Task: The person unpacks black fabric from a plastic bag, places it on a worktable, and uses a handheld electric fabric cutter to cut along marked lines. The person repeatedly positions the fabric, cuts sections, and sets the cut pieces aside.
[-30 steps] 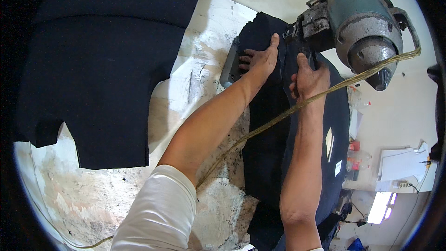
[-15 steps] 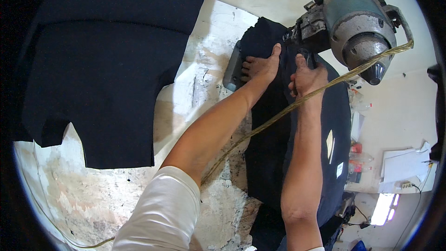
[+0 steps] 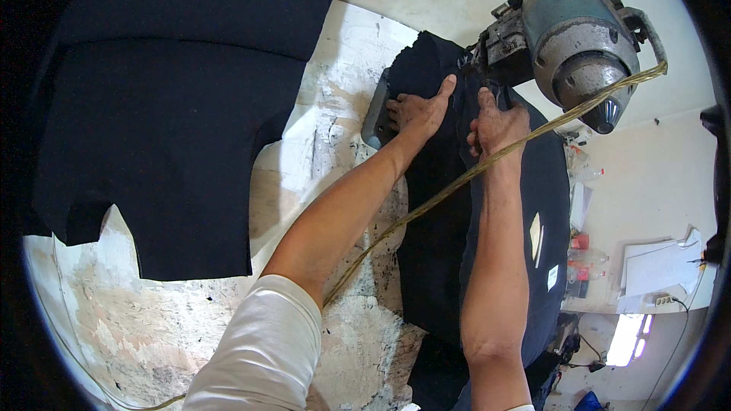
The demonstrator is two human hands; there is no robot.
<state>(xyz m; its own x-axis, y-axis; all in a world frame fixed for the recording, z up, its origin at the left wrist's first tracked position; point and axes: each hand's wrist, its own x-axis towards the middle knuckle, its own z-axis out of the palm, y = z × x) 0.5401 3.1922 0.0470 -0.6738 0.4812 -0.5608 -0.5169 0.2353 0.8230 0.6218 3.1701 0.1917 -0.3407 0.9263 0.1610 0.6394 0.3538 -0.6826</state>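
Thick black fabric (image 3: 434,259) hangs down from a machine (image 3: 582,38) with a rounded grey-green metal housing. Beside the machine's working end, my left hand (image 3: 419,116) lies on the fabric, its thumb stretched out and its fingers apart near a grey metal plate (image 3: 375,122). My right hand (image 3: 499,123) is just below the working end, thumb up and fingers curled closed on the fabric. The exact spot where the machine meets the fabric is mostly hidden.
A twisted yellowish rope (image 3: 449,186) runs from the machine's handle across in front of my right forearm. Another large black fabric piece (image 3: 160,160) lies at the left on the worn white surface (image 3: 350,358). Bottles (image 3: 586,259) and white papers (image 3: 661,266) are at the right.
The whole view has shifted slightly, with the machine and both hands a little further left in the picture. Against the machine, my hands and the fabric stay almost in place.
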